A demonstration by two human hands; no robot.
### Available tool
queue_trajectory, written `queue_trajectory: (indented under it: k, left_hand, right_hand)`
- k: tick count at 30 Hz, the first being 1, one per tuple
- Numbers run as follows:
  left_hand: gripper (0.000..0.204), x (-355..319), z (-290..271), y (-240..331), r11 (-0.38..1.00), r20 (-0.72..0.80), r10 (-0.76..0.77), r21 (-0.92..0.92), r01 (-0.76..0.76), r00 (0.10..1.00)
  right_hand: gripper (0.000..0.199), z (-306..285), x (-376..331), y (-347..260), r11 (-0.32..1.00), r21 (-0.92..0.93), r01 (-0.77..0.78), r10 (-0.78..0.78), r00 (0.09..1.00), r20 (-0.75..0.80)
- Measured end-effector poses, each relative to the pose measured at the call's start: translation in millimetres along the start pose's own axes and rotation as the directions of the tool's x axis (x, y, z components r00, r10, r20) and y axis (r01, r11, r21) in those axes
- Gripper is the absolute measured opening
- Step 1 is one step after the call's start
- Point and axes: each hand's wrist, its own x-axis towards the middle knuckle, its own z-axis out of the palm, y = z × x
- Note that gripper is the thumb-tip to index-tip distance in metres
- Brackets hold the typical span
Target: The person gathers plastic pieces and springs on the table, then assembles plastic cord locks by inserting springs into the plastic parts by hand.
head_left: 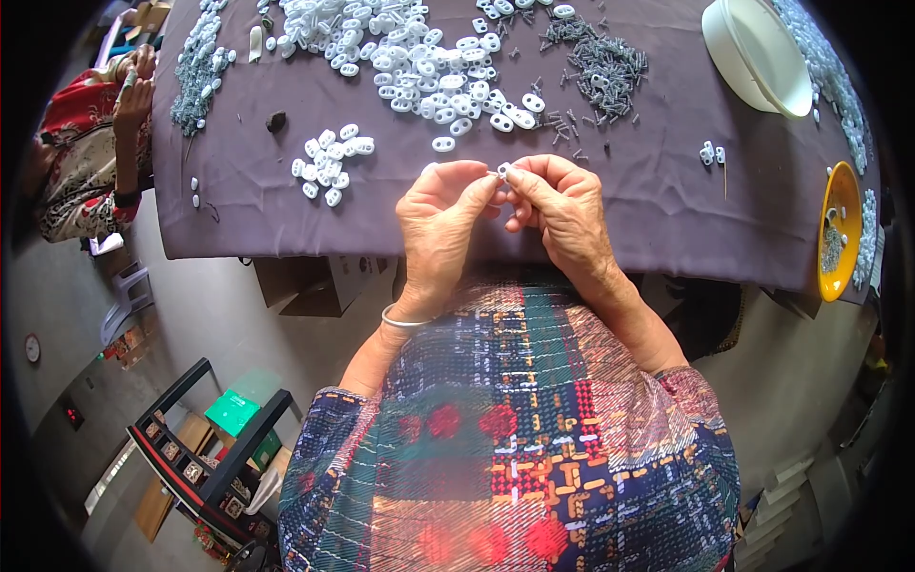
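small white plastic piece (502, 171), pinched between left hand (440, 221) and right hand (562, 208) fingertips

White bowl (753, 48) at far right of purple cloth (658, 210); yellow dish (839, 229) at right edge (small parts inside).

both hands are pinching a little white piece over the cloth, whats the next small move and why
Probably press the parts together at the fingertips. Both hands, left hand and right hand, meet on one small white plastic piece held above the purple cloth. Whether a screw is already in it is too small to tell; if not, the grey screws lie up and to the right, past the heap of white pieces.
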Motion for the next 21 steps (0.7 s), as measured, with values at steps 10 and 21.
queue_trajectory:
  k: [10,21]
  left_hand:
    - [0.014,0.2,0.8,1.0,0.993,-0.003,0.046,0.112,-0.045,0.999]
    - [0.011,-4.0,0.9,-0.9,0.964,-0.024,0.139,0.234,-0.13,0.99]
  right_hand:
    - [0.013,-0.8,0.3,1.0,1.0,0.009,0.016,-0.016,1.0,0.005]
    - [0.014,-0.3,-0.2,4.2,0.988,-0.144,0.058,-0.058,0.998,0.004]
